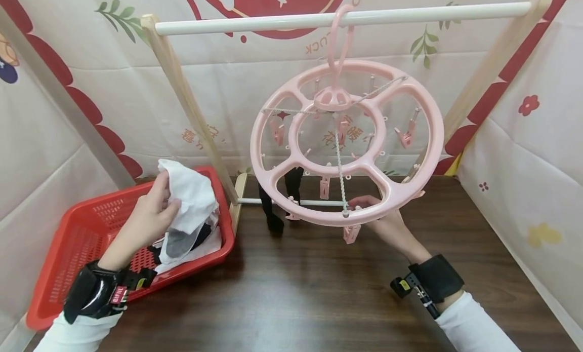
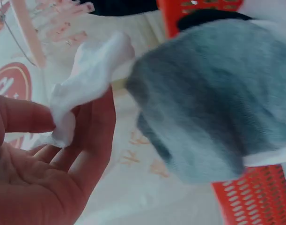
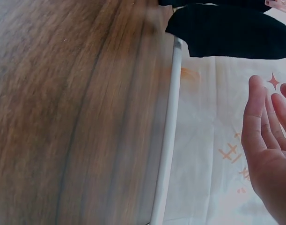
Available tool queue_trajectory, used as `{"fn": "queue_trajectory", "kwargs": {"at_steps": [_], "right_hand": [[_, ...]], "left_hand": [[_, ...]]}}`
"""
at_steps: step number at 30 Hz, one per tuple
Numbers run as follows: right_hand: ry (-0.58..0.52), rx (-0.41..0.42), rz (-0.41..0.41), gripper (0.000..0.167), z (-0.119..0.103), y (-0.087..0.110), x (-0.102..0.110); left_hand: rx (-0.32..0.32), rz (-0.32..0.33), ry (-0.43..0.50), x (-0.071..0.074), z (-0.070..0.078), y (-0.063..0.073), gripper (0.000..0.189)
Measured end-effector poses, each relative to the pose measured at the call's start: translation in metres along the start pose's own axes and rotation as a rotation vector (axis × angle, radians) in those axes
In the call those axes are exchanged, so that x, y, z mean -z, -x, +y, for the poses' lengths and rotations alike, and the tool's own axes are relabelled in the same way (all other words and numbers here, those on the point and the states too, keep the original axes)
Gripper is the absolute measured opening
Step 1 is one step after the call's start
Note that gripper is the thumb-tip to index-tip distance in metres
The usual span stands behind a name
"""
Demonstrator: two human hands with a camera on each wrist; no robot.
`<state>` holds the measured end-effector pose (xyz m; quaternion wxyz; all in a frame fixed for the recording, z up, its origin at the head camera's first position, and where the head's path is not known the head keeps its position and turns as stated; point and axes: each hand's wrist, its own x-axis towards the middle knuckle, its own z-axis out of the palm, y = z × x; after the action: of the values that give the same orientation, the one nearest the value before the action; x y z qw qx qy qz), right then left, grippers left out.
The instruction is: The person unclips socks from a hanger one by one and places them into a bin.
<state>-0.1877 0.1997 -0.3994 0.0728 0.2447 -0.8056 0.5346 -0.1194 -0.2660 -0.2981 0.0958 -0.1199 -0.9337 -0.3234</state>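
Note:
My left hand (image 1: 148, 212) pinches a white sock (image 1: 189, 195) between thumb and fingers, lifted over the red basket (image 1: 68, 245). In the left wrist view the white sock (image 2: 89, 70) is bunched at the fingertips, and a grey sock (image 2: 194, 93) fills the space beside it. Behind the near rim of a pink round clip hanger (image 1: 319, 218), my right hand (image 1: 387, 225) is partly hidden. The right wrist view shows that hand (image 3: 269, 145) with its fingers extended and nothing in them. Black socks (image 1: 272, 210) hang at the hanger's left side.
A white rail (image 1: 255, 23) on wooden posts (image 1: 182, 83) carries the hanger by its hook. Pink clips (image 1: 324, 187) dangle below the ring. A lower white bar (image 1: 314, 203) runs just above the brown table (image 1: 282, 301). Printed cloth walls (image 1: 537, 154) enclose the space.

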Motion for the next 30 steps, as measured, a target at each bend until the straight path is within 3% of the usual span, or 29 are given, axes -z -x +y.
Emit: {"fn": "queue_trajectory", "kwargs": {"at_steps": [3,7,13,17,23,30], "right_hand": [[-0.036,-0.024,-0.023,0.021,0.000,0.003,0.001],[-0.052,-0.049,-0.054,0.023,0.004,0.009,0.004],[-0.046,-0.055,-0.054,0.027,0.007,0.019,0.007],[-0.078,-0.019,-0.105,0.023,0.007,0.024,0.004],[-0.008,0.101,-0.176,0.013,0.003,0.031,-0.004],[0.100,-0.021,-0.210,0.007,-0.005,0.039,-0.018]], "left_hand": [[0.077,-0.069,0.035,-0.001,-0.008,0.005,0.067],[0.130,-0.123,0.041,-0.004,-0.018,0.016,0.071],[0.159,-0.192,0.027,-0.006,-0.027,0.030,0.074],[0.159,-0.200,0.025,-0.006,-0.027,0.037,0.075],[0.128,-0.192,-0.017,-0.002,-0.024,0.048,0.071],[0.089,-0.180,-0.048,-0.004,-0.016,0.057,0.070]]}}
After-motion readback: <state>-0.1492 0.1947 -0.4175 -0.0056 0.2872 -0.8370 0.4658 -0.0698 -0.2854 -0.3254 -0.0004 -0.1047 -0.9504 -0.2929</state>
